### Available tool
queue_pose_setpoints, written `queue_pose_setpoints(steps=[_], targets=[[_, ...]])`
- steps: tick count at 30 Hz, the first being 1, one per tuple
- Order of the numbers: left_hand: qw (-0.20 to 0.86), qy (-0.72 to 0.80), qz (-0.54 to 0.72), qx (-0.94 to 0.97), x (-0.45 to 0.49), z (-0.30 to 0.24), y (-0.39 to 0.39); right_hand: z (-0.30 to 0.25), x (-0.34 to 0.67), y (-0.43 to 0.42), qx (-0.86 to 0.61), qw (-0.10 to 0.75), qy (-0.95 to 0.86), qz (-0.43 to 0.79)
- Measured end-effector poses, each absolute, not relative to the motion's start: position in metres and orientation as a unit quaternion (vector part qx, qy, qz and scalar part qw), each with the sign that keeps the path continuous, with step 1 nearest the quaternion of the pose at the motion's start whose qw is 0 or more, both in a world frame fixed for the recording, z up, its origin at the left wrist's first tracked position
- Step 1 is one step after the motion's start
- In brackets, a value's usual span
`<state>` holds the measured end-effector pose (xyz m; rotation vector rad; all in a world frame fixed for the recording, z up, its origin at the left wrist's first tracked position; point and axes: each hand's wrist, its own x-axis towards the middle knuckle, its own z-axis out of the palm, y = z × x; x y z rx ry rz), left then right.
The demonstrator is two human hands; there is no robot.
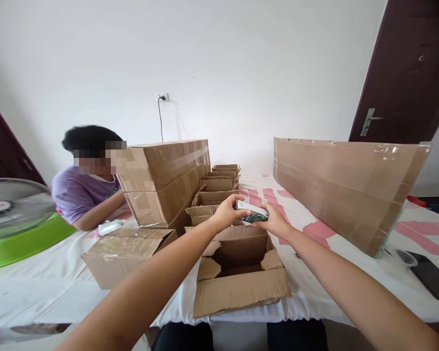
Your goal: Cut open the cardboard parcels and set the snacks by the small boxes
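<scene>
Between my two hands is a small packet or box (253, 211), white on top with a green printed side. My left hand (228, 212) grips its left end, thumb along the near side. The right end is held in the fingers of my right hand (275, 223). Both hands are above the far edge of an open cardboard box (241, 291), whose flaps are folded outward. Its inside is dark and only partly visible. Behind it, more open cardboard boxes (215, 183) stand in a row leading away from me.
Large taped cartons (168, 180) and a smaller closed carton (129, 248) stand left. A tall cardboard panel (346, 187) stands right, near a clear plastic cup (398, 257) and a dark phone-like slab (433, 278). At left are a person (80, 195) and a green fan (29, 246).
</scene>
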<state>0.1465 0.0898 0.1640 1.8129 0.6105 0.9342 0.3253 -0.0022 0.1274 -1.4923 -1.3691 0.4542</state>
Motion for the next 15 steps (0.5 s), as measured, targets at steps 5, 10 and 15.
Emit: queue_pose_setpoints(steps=[5, 10, 15], targets=[[0.451, 0.198, 0.419, 0.763, 0.089, 0.187, 0.049, 0.111, 0.353, -0.051, -0.589, 0.614, -0.472, 0.229], [0.396, 0.308, 0.504, 0.703, 0.011, 0.133, 0.028, 0.066, 0.382, -0.127, -0.531, 0.662, -0.328, 0.414], [0.446, 0.401, 0.447, 0.664, -0.016, 0.032, 0.007, 0.033, 0.375, -0.185, -0.511, 0.598, -0.383, 0.484]])
